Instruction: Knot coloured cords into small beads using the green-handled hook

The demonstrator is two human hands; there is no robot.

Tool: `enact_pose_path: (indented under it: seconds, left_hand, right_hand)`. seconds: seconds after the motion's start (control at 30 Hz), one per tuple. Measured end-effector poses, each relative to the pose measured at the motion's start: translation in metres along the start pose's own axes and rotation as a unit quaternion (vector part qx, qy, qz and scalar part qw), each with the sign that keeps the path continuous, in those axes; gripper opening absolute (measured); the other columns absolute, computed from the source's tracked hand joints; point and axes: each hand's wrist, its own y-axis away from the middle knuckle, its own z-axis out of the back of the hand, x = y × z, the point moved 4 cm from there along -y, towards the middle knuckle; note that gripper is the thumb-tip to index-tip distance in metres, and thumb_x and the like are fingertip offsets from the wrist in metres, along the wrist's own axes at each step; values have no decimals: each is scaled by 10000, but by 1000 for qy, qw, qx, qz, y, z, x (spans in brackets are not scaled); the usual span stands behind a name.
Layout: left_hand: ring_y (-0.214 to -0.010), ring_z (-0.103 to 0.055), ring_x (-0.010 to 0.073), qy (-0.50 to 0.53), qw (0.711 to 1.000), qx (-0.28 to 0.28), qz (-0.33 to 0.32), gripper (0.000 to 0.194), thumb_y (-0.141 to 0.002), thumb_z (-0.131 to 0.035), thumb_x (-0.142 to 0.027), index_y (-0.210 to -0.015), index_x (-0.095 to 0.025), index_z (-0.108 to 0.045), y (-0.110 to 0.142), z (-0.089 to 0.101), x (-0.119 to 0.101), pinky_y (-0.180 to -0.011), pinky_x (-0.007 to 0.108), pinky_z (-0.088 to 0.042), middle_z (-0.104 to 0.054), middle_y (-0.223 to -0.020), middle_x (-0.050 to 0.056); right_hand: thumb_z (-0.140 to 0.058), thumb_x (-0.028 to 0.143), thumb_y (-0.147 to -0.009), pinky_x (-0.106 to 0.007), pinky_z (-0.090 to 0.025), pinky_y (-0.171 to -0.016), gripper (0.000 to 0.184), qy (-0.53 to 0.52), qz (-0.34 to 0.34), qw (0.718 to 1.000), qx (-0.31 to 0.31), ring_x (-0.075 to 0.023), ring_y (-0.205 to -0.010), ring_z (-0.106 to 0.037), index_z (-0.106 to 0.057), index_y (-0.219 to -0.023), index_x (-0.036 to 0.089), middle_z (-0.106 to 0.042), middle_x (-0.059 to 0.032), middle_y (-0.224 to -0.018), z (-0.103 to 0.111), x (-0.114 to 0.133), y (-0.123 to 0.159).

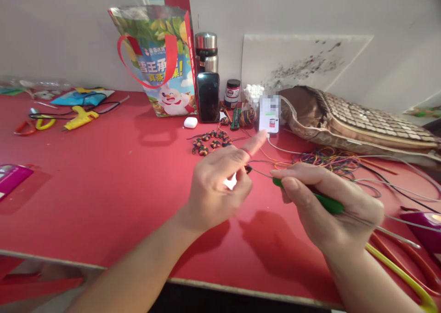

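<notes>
The tall printed shopping bag (167,74) stands upright toward the back of the worktop (113,193), its contents hidden; just to its right are a metal flask (206,51) and a black-lidded jar (233,93), both closed. A brown bag (306,108) lies on the right, its inside not visible. The front edge runs beneath both forearms, and red surface shows between the yellow glue gun (81,118) and the left forearm. The right hand (334,202) has its grip closed around the green-handled tool (329,203), above the worktop, its thin shaft reaching toward a small dark knotted piece (248,168) beside the left hand (218,184). That hand's index finger extends, the others curled; whether its grip holds the piece, I cannot tell.
</notes>
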Motion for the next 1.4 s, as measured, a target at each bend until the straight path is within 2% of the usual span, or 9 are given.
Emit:
enact_pose_path:
  seconds: [0.1, 0.4, 0.57, 0.73, 0.83, 0.93, 1.07, 1.2, 1.4]
  left_hand:
    - [-652, -494, 140, 153, 976, -14, 156, 288, -922, -669, -148, -1130, -267, -830, 4, 0, 14, -556, 284, -431, -770, -895, 29]
    - [-627, -471, 112, 375, 881, -33, 288, 570, -776, -732, -171, -1326, -310, -791, 2, -6, 30, -556, 240, -447, -608, -764, -30]
    - [-634, -447, 135, 188, 966, -25, 178, 207, -891, -684, -145, -988, -251, -833, 1, -1, 20, -569, 290, -412, -725, -820, 13]
    - [-661, -498, 168, 3, 1000, -1, -28, 372, -876, -615, -75, -1111, -269, -829, -1, 0, 1, -670, 313, -487, -717, -763, 5]
    - [-682, -515, 166, 69, 997, 13, 25, 350, -900, -630, -118, -1140, -270, -835, -2, 1, 8, -659, 314, -491, -754, -841, 27]
    - [-707, -539, 157, 220, 962, 26, 159, 336, -909, -686, -183, -1192, -283, -836, 0, -1, 22, -632, 300, -482, -770, -905, 41]
    - [-643, -497, 124, 368, 898, 26, 241, 450, -858, -753, -217, -1292, -316, -816, 3, -7, 31, -599, 287, -469, -710, -841, 4]
    - [-645, -514, 112, 436, 852, 22, 290, 512, -812, -766, -192, -1308, -309, -811, 3, -11, 33, -580, 251, -452, -660, -799, -11]
    - [-651, -521, 107, 460, 837, 31, 294, 494, -802, -788, -200, -1281, -314, -828, 1, -12, 32, -600, 234, -472, -672, -806, -5]
  right_hand:
    - [-764, 255, -978, -307, -474, -492, 113, -33, -14, 999, 3, -157, -534, -586, -867, -961, 297, -685, -5, -640, 0, -4, -1]
    - [-787, 326, -982, -287, -495, -527, 109, -151, -86, 985, -1, -146, -580, -608, -879, -997, 269, -695, -7, -670, -3, -24, 1]
    - [-798, 266, -964, -275, -505, -515, 86, -65, -57, 996, -2, -145, -582, -620, -875, -1000, 275, -717, -9, -691, -4, -17, 0]
    - [-762, 225, -972, -288, -494, -511, 116, -3, 3, 1000, 6, -142, -554, -580, -859, -938, 278, -683, 4, -645, 0, -4, -3]
    - [-780, 252, -968, -285, -469, -492, 104, -31, -24, 999, 1, -140, -545, -570, -860, -903, 268, -677, 2, -637, 4, -8, -4]
    - [-795, 289, -971, -283, -470, -501, 100, -105, -60, 993, -4, -144, -562, -582, -877, -923, 260, -677, -6, -629, 6, -16, -4]
    - [-836, 314, -944, -263, -464, -494, 88, -177, -95, 980, -5, -133, -553, -594, -892, -899, 263, -680, -7, -610, 3, -23, -6]
    - [-866, 337, -910, -254, -438, -452, 84, -235, -127, 963, -16, -126, -514, -582, -894, -884, 263, -687, -9, -616, -2, -25, -9]
    - [-915, 387, -858, -258, -476, -464, 146, -305, -149, 941, -2, -111, -489, -555, -885, -880, 246, -665, 7, -593, -9, -29, -14]
